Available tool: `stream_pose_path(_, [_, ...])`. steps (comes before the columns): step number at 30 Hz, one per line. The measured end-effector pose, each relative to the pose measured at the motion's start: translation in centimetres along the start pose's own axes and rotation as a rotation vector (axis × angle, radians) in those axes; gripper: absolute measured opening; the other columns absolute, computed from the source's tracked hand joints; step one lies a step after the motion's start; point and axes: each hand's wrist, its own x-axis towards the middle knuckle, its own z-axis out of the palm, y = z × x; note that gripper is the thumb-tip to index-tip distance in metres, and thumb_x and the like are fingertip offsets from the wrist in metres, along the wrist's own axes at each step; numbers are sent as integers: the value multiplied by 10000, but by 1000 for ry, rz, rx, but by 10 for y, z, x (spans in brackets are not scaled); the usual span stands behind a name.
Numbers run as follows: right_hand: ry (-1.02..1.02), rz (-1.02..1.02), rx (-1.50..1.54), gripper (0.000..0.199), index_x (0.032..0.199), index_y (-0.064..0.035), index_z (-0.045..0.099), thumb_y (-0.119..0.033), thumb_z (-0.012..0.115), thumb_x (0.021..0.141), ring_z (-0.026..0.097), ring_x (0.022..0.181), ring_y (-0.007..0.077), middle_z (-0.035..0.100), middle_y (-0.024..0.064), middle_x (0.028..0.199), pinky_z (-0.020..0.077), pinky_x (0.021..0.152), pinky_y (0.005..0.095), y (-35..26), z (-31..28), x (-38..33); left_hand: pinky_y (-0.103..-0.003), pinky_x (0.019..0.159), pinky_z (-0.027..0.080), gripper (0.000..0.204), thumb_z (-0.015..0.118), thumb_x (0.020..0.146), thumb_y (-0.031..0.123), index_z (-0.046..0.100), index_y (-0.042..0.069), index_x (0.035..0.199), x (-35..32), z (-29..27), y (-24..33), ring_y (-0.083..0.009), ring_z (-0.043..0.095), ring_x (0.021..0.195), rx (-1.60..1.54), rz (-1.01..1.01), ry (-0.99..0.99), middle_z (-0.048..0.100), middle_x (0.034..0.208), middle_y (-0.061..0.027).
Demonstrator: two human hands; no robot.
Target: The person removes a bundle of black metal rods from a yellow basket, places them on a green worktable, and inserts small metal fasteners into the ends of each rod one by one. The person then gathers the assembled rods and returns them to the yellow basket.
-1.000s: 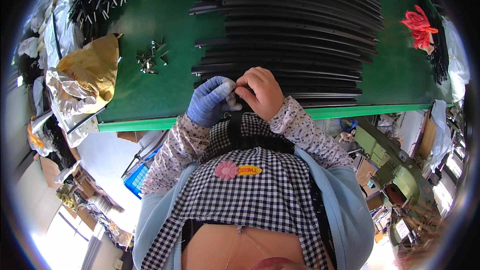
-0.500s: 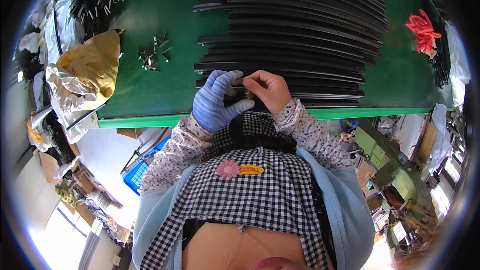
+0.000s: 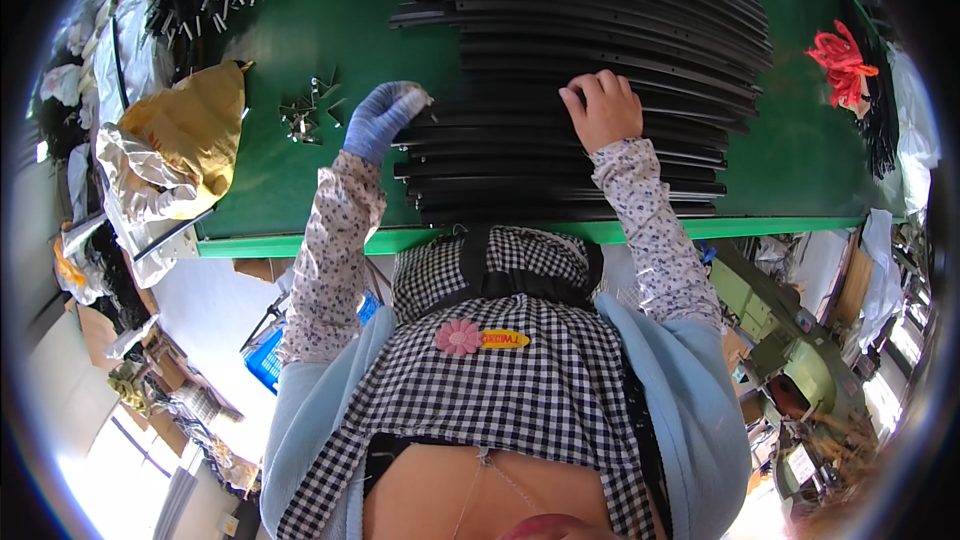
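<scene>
On the green surface (image 3: 300, 190), gloved left hand (image 3: 383, 118) and bare right hand (image 3: 603, 106) press curled fingers onto stacked black curved strips (image 3: 580, 30), grip unclear; small metal brackets (image 3: 305, 115) lie loose, apparently unfitted.

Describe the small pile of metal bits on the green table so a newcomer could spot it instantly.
Start at the green table and find the big stack of long black strips in its middle. Left of that stack, just past the blue-gloved left hand, lies the small pile of metal bits. Unlike the crumpled gold foil bag further left, it is tiny, dark and loose.
</scene>
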Motion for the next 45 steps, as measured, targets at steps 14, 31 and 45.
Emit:
stream_pose_path(14, [187, -170, -30, 307, 920, -153, 651, -418, 753, 804, 590, 945, 235, 600, 13, 942, 526, 746, 375, 16, -4, -4, -352, 1022, 428, 448, 722, 877, 371, 658, 12, 1136, 4, 73, 23, -200, 614, 1072, 353, -39, -115, 696, 1052, -99])
stream_pose_path(31, [71, -465, 121, 458, 905, -81, 641, -495, 753, 745, 630, 638, 217, 606, 34, 729, 529, 570, 316, -35, -95, 1, -473, 1049, 420, 432, 708, 884, 284, 650, -42, 1162, -102, 47, 67, -315, 632, 1115, 5, 655, 54, 675, 1147, -204])
stream_pose_path(45, [7, -503, 159, 496, 885, -63, 649, -539, 721, 764, 598, 572, 182, 576, 29, 679, 502, 503, 270, -36, -124, -30, -376, 920, 496, 599, 802, 791, 289, 598, -12, 1267, -120, 58, 72, -239, 641, 1006, -165, 424, -245, 682, 1072, -132])
